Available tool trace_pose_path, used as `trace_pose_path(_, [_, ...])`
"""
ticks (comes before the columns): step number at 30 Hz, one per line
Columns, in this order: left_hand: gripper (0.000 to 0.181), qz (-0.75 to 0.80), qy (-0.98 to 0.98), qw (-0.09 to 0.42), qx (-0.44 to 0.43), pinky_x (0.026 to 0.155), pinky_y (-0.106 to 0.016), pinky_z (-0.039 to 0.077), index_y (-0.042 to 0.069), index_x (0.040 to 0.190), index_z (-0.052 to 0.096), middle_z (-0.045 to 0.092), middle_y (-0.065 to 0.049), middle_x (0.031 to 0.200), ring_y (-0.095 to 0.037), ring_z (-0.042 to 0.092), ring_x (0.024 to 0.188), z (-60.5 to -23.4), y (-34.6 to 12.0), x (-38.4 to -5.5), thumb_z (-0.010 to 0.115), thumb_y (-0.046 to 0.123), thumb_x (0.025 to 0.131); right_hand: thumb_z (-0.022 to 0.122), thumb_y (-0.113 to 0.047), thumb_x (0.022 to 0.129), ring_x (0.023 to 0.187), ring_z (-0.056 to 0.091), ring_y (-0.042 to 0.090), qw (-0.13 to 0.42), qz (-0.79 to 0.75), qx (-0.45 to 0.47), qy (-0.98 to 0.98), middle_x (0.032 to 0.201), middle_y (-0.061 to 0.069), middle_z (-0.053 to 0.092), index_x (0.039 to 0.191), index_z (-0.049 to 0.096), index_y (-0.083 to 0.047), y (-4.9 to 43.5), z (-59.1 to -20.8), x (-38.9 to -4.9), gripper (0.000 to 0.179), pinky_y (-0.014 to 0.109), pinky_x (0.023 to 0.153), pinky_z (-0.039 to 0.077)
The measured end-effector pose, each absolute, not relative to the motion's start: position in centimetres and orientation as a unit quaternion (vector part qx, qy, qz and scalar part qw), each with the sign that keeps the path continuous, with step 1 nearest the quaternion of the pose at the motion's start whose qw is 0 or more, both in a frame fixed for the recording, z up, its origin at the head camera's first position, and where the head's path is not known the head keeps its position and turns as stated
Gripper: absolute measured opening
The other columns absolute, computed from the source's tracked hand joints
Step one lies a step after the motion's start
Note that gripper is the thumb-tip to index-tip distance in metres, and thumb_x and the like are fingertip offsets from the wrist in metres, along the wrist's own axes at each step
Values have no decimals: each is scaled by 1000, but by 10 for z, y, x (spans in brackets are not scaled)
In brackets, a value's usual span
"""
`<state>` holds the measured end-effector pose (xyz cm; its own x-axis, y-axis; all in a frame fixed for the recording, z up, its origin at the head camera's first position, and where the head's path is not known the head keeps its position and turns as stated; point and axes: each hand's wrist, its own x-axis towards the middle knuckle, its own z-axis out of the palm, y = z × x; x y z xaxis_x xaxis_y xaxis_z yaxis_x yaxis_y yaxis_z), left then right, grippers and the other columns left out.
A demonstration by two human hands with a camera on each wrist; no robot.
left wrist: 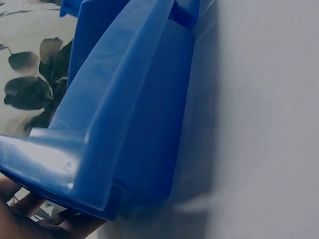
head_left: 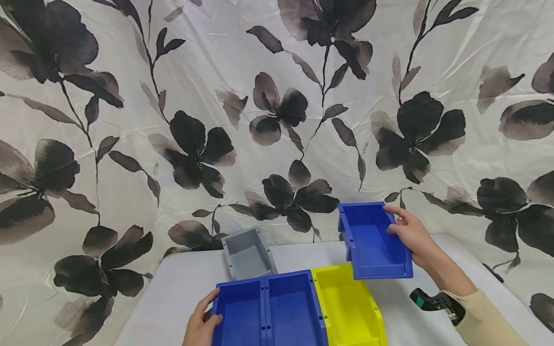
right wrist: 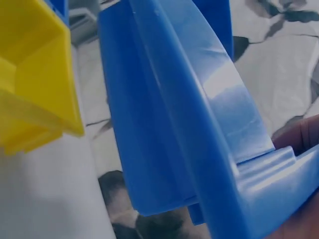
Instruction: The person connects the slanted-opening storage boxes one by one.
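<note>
In the head view my right hand (head_left: 411, 235) grips the right side of a blue storage bin (head_left: 378, 240), thumb inside the wall and fingers outside. This bin is held up over the table's right part, its lower left corner overlapping a yellow bin (head_left: 348, 307). My left hand (head_left: 201, 321) pinches the left rim of another blue bin (head_left: 239, 307). A further blue bin (head_left: 290, 302) stands side by side between that one and the yellow bin. The left wrist view shows the gripped bin's blue wall (left wrist: 134, 114) close over the white surface.
A grey bin (head_left: 246, 252) sits behind the blue pair, close to their back edge. All of it is on a white-covered table (head_left: 182, 274). Behind hangs a floral cloth (head_left: 268, 158). A black band (head_left: 441, 302) is worn on the right wrist.
</note>
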<state>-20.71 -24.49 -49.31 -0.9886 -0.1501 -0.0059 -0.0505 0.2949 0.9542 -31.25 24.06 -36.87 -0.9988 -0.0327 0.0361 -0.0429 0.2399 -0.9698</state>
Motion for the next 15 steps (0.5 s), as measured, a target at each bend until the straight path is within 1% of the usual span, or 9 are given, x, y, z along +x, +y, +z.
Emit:
trace_pose_path(3, [61, -587, -806, 42, 64, 70, -47, 54, -1, 146, 37, 33, -34, 145, -46, 56, 111, -494, -245, -207, 51, -2, 87, 45, -3, 92, 116, 44, 48, -3, 614, 27, -789, 143, 31, 32, 153, 23, -7, 253, -372, -301, 65, 42, 78, 47])
trace_pose_path(8, [59, -588, -805, 41, 64, 69, -45, 54, 0, 147, 38, 38, -36, 140, -41, 62, 102, -492, -249, -209, 50, -1, 89, 48, -4, 92, 122, 39, 50, -11, 617, 34, -786, 151, 31, 22, 154, 23, -8, 267, -377, -289, 66, 42, 78, 46])
trace_pose_path(11, [60, -593, -802, 25, 70, 67, -46, 54, 2, 148, 36, 36, -36, 141, -39, 62, 100, -494, -252, -210, 49, 1, 90, 49, -3, 92, 118, 42, 48, -14, 617, 32, -786, 149, 33, 25, 153, 25, -8, 272, -381, -283, 66, 42, 78, 46])
trace_pose_path(14, [61, -599, -798, 15, 69, 67, -47, 53, 4, 149, 34, 32, -35, 144, -41, 61, 103, -498, -254, -211, 48, 1, 90, 49, -3, 92, 115, 45, 45, -16, 614, 27, -789, 145, 34, 30, 153, 25, -8, 275, -386, -277, 66, 41, 78, 46])
trace_pose_path(15, [61, -596, -800, 15, 69, 68, -48, 53, 4, 149, 34, 32, -35, 143, -43, 59, 104, -499, -255, -211, 49, 1, 90, 49, -3, 92, 115, 45, 45, -16, 612, 26, -791, 145, 34, 30, 153, 25, -8, 276, -388, -275, 66, 41, 78, 46])
